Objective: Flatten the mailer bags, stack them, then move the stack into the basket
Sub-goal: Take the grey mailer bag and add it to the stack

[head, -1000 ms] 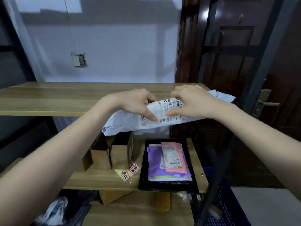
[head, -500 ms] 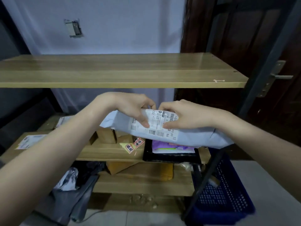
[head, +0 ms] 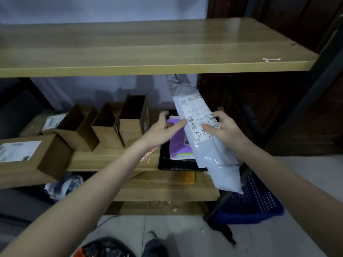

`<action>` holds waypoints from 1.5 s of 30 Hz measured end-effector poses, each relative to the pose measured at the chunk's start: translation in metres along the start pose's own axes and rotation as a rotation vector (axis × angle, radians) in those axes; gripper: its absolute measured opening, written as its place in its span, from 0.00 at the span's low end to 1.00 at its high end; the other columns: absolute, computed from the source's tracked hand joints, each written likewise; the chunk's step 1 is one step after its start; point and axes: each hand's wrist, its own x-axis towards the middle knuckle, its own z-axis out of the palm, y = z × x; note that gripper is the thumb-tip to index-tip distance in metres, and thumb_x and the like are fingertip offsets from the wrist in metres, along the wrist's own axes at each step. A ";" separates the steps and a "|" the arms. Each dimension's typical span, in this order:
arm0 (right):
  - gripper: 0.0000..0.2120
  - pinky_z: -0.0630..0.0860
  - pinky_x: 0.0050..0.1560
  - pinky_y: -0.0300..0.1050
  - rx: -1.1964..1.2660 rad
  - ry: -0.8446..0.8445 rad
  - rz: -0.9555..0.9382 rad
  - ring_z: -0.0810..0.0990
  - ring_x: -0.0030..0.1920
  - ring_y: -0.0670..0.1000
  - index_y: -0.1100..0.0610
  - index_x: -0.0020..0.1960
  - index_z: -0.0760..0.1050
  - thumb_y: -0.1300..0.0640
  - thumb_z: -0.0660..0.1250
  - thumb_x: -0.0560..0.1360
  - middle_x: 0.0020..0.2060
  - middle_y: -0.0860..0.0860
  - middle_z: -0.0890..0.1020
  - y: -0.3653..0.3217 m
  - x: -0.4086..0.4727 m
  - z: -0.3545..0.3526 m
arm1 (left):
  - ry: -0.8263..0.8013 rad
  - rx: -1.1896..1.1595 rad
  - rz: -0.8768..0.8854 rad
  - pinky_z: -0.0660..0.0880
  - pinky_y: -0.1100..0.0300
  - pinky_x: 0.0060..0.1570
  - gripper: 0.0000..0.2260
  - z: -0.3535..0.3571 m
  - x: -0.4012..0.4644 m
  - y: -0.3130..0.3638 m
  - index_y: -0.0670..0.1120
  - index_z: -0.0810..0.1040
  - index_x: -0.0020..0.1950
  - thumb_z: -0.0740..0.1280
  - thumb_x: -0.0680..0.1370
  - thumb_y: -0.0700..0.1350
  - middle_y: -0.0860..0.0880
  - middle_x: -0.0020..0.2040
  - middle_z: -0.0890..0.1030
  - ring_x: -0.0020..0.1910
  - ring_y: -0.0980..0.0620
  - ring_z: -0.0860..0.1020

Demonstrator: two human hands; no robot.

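we held the grey mailer bag (head: 207, 145) up in the air, tilted, its top end near the underside of the upper shelf (head: 148, 52) and its lower end hanging past the front of the middle shelf (head: 111, 160), above the blue basket (head: 259, 204). our right hand (head: 224, 128) was clamped on it at the shipping label, thumb on the face and fingers behind. our left hand (head: 163, 128) had its fingers loosely apart, fingertips just touching the bag's left edge.

we judged the task partway through: this bag looked fairly flat but was not yet on the stack. the stack (head: 178, 143), purple on top with paler sheets under it, lay in the black tray (head: 165, 164) on the middle shelf, right below the bag. laying the bag down and moving the whole stack were still to do.

the blue basket stood on the floor at the right; the part we could see held nothing, the rest was hidden. open cardboard boxes (head: 111, 125) stood left of the tray, insides dark.
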 end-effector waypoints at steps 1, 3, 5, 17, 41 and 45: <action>0.11 0.78 0.51 0.50 0.035 0.008 0.010 0.80 0.46 0.54 0.50 0.48 0.70 0.64 0.68 0.74 0.54 0.63 0.80 0.005 0.002 0.000 | -0.071 -0.091 -0.055 0.74 0.59 0.54 0.32 0.010 0.002 -0.001 0.47 0.57 0.72 0.65 0.75 0.59 0.56 0.54 0.78 0.53 0.56 0.78; 0.10 0.79 0.46 0.42 0.031 0.022 0.028 0.81 0.47 0.51 0.50 0.49 0.70 0.61 0.69 0.74 0.52 0.57 0.81 0.017 0.005 0.001 | -0.151 -0.245 -0.079 0.78 0.62 0.48 0.25 0.028 0.008 -0.005 0.48 0.62 0.70 0.65 0.77 0.55 0.56 0.51 0.81 0.46 0.59 0.81; 0.14 0.79 0.48 0.41 -0.065 0.048 0.051 0.80 0.51 0.50 0.53 0.57 0.70 0.58 0.69 0.74 0.49 0.43 0.78 0.028 0.008 0.002 | -0.164 -0.339 -0.024 0.79 0.65 0.44 0.19 0.045 0.019 -0.010 0.48 0.69 0.67 0.66 0.78 0.48 0.53 0.54 0.81 0.46 0.61 0.81; 0.45 0.59 0.57 0.37 -0.543 -0.011 0.161 0.58 0.69 0.49 0.45 0.76 0.40 0.48 0.69 0.72 0.71 0.50 0.54 0.075 0.024 -0.004 | -0.138 -0.546 -0.119 0.73 0.69 0.26 0.16 0.092 0.073 -0.019 0.46 0.65 0.69 0.58 0.81 0.38 0.40 0.57 0.78 0.38 0.55 0.77; 0.51 0.54 0.71 0.60 -0.380 0.145 0.603 0.45 0.76 0.61 0.49 0.76 0.42 0.35 0.70 0.66 0.76 0.56 0.47 0.122 0.111 -0.017 | 0.098 0.033 -0.419 0.59 0.44 0.71 0.65 0.066 0.139 -0.101 0.54 0.47 0.75 0.67 0.45 0.78 0.46 0.75 0.59 0.74 0.42 0.58; 0.65 0.64 0.69 0.55 -0.330 0.125 0.714 0.55 0.74 0.60 0.55 0.76 0.45 0.30 0.74 0.52 0.75 0.57 0.53 0.131 0.122 -0.019 | 0.105 0.111 -0.469 0.55 0.45 0.71 0.60 0.067 0.145 -0.099 0.47 0.43 0.76 0.71 0.57 0.72 0.42 0.76 0.53 0.75 0.40 0.52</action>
